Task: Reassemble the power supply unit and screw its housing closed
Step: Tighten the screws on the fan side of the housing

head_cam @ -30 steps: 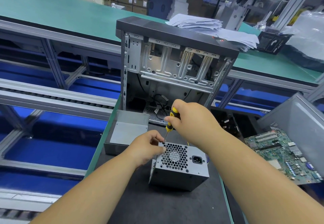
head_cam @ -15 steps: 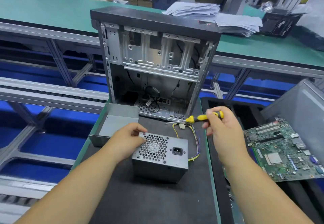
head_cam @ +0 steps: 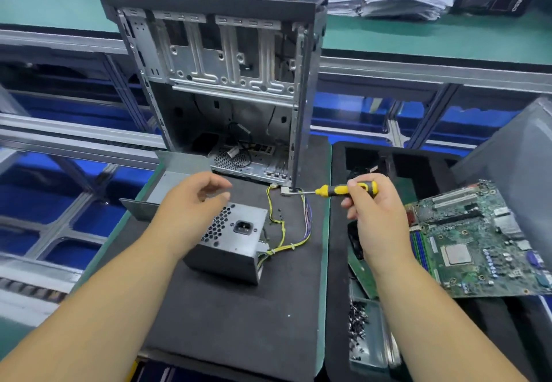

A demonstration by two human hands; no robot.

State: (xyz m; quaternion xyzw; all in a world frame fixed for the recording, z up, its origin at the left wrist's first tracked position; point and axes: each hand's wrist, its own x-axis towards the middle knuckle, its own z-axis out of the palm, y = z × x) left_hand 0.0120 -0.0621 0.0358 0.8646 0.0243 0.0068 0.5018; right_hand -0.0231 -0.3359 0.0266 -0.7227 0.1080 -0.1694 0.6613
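The left hand (head_cam: 191,202) hides the fan-grille half of the power supply unit (head_cam: 233,238). The motherboard (head_cam: 478,247) runs off the right edge. Small screws (head_cam: 358,322) in the tray are too blurred to count.

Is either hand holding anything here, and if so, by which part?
The right hand grips the yellow-and-black screwdriver by its handle. The left hand holds nothing, hovering with loosely curled fingers above the grey metal power supply unit.
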